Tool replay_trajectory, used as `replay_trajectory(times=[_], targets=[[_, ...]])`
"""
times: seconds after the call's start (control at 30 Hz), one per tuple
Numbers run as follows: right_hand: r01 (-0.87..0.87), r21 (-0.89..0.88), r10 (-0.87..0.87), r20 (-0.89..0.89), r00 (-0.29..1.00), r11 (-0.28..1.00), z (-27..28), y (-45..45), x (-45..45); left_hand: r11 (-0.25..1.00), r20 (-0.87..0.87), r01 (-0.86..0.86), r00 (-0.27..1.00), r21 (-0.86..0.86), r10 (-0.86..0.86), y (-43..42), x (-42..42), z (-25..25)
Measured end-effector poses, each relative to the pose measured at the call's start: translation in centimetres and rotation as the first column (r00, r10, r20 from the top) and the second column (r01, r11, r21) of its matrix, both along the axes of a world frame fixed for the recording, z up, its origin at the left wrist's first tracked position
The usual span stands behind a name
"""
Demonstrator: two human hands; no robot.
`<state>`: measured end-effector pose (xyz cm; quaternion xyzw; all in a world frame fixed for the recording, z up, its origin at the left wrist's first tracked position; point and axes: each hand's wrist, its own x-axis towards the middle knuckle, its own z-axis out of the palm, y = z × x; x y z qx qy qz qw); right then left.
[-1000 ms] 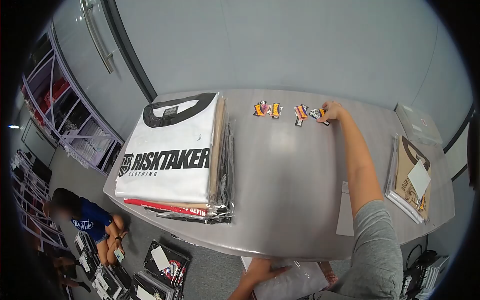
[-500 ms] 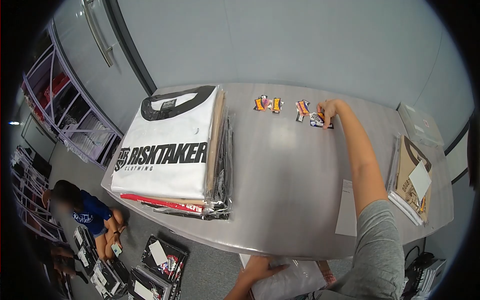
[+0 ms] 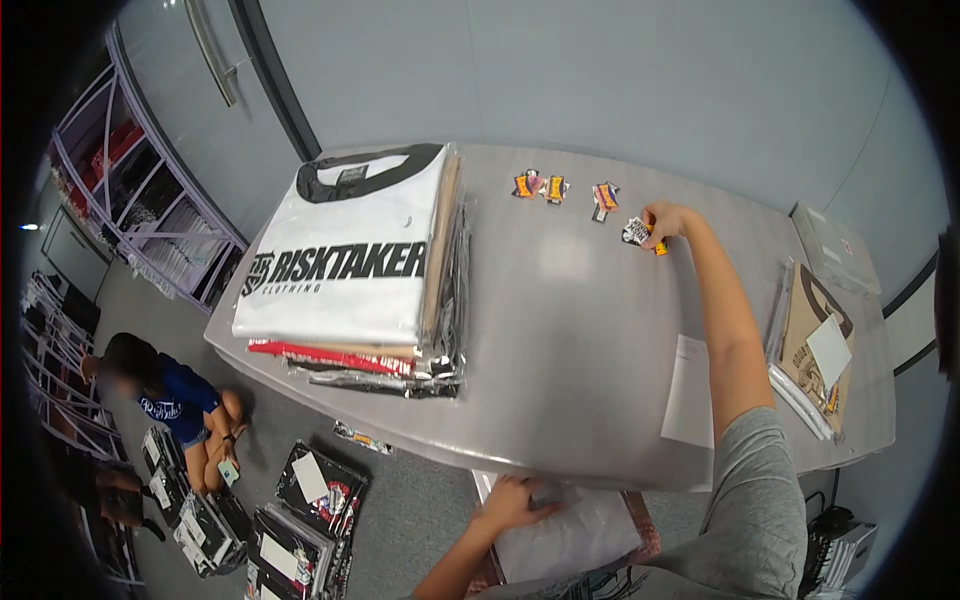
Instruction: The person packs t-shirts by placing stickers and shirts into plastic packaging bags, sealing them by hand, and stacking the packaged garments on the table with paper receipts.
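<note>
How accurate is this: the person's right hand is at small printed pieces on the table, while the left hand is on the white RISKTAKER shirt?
One part is wrong: the left hand is at clear plastic packaging below the near edge of the table, as the head view shows. The right hand is indeed at small printed pieces.

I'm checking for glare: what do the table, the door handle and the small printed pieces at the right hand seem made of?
Table: probably grey laminate, satin, showing soft highlights.
Door handle: likely polished metal, silvery with bright streaks.
Printed pieces at the right hand: thin and flat, perhaps paper or vinyl; their finish is unclear.
</note>
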<state>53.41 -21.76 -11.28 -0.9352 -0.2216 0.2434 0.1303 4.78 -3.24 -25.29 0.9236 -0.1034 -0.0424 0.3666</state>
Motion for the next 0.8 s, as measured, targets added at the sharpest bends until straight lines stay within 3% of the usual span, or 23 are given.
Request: replay_trajectory(times=[0.03, 0.1, 0.17, 0.23, 0.3, 0.37, 0.5, 0.53, 0.6, 0.63, 0.7, 0.73, 0.77, 0.8], targets=[[-0.002, -0.004, 0.002, -0.006, 1.0, 1.0, -0.4, -0.4, -0.3, 1.0, -0.006, -0.002, 1.0, -0.004, 0.002, -0.2, -0.2, 0.2], [0.033, 0.144, -0.026, -0.051, 0.998, 0.989, -0.7, -0.8, -1.1, 0.995, 0.19, 0.092, 0.978, -0.034, -0.084, -0.8, -0.4, 0.7], [0.049, 0.152, -0.05, 0.003, 0.999, 0.987, -0.9, -0.9, -2.4, 0.989, 0.198, 0.135, 0.973, -0.057, -0.122, -2.1, -1.8, 1.9], [0.056, 0.167, -0.067, 0.065, 0.996, 0.984, -0.9, -1.1, -3.2, 0.972, 0.066, 0.2, 0.979, -0.125, -0.193, -3.6, -3.4, 3.1], [0.092, 0.221, -0.081, -0.055, 0.995, 0.971, -0.9, -1.0, -3.9, 0.967, 0.068, 0.211, 0.977, -0.142, -0.203, -4.7, -4.7, 4.4], [0.11, 0.261, -0.098, -0.058, 0.993, 0.959, -1.1, -1.1, -4.8, 0.942, -0.045, 0.204, 0.974, -0.265, -0.223, -5.4, -5.8, 5.5], [0.118, 0.422, -0.11, -0.045, 0.993, 0.899, -2.1, -1.4, -5.5, 0.952, -0.121, 0.23, 0.959, -0.202, -0.257, -6.2, -7.9, 6.9], [0.121, 0.414, -0.108, -0.055, 0.993, 0.902, -2.2, -1.6, -6.1, 0.94, -0.143, 0.313, 0.933, -0.14, -0.332, -6.4, -8.4, 6.2], [0.235, 0.562, -0.195, -0.13, 0.972, 0.793, -1.5, -1.3, -8.3, 0.914, -0.179, 0.392, 0.897, -0.099, -0.404, -7.5, -9.6, 6.3], [0.245, 0.549, -0.197, -0.147, 0.969, 0.799, -1.7, -1.3, -9.1, 0.914, -0.216, 0.401, 0.888, -0.068, -0.405, -7.9, -9.6, 7.0], [0.231, 0.661, -0.241, -0.078, 0.967, 0.714, -2.1, -1.3, -10.0, 0.91, -0.267, 0.411, 0.872, -0.058, -0.411, -8.6, -10.1, 7.7], [0.244, 0.644, -0.24, -0.095, 0.966, 0.725, -2.3, -1.4, -10.9, 0.929, -0.146, 0.368, 0.921, 0.034, -0.36, -9.1, -10.7, 7.5], [0.308, 0.731, -0.287, -0.159, 0.945, 0.609, -2.2, -1.3, -11.5, 0.944, -0.017, 0.306, 0.952, 0.123, -0.306, -9.4, -11.0, 7.4], [0.369, 0.797, -0.325, -0.23, 0.918, 0.479, -2.0, -1.0, -12.4, 0.948, -0.034, 0.301, 0.954, 0.105, -0.299, -9.9, -11.2, 7.5]])
